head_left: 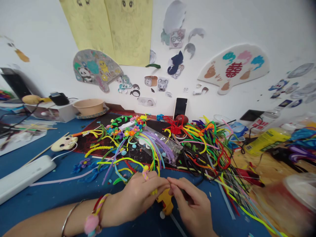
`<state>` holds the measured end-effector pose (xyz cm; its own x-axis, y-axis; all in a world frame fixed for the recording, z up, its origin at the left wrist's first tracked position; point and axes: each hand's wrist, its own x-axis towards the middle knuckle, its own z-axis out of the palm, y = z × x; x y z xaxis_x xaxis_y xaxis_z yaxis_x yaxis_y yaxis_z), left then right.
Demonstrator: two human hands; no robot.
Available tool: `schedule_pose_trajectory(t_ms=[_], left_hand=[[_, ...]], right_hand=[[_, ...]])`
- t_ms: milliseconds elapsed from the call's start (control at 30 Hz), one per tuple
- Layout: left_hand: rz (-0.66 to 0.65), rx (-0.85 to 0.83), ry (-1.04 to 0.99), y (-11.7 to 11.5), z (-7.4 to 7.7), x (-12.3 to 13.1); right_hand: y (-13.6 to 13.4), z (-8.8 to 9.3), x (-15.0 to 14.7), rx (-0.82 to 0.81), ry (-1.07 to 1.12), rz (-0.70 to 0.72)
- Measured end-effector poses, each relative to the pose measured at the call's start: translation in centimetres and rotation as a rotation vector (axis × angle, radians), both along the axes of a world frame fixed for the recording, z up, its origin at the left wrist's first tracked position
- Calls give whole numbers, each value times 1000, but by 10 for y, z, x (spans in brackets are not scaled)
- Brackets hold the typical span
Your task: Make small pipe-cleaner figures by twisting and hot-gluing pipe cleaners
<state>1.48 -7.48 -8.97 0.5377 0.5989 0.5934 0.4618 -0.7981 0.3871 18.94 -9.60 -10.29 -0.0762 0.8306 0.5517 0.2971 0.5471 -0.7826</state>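
My left hand (138, 194) and my right hand (191, 205) meet fingertip to fingertip low in the middle of the head view. Both are closed in a pinch; whatever sits between the fingertips is too small or hidden to name. A bit of yellow fuzz (154, 191) shows beneath the left fingers. Just below and between the hands is a glossy yellow object (166, 202), partly covered, its kind unclear. A small white disc (162, 215) lies beside it. On a left finger sits a pink and yellow fuzzy ring (145, 172).
Beyond my hands lie a flower wreath (133, 128), purple pipe cleaners (158, 143) and a tangle of coloured ones (219, 154). Black-handled scissors (195, 163) rest among them. A white power strip (27, 177) is left; a yellow bottle (268, 141) and blurred tub (288, 200) are right.
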Motion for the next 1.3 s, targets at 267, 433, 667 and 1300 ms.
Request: schedule_pose_trajectory(t_ms=[267,433,667,1300], left_hand=[[-4,134,14,3,-5,-4],[20,205,46,6,-10,-3],[85,-627,-30,12,28,4],[191,-1196,-535,13,4,21]], right_hand=[[-7,-6,-1,-37,33,30],[-5,-9,0,-73,11,24],[17,2,16,146,-244,15],[15,-6,3,119,-198,-73]])
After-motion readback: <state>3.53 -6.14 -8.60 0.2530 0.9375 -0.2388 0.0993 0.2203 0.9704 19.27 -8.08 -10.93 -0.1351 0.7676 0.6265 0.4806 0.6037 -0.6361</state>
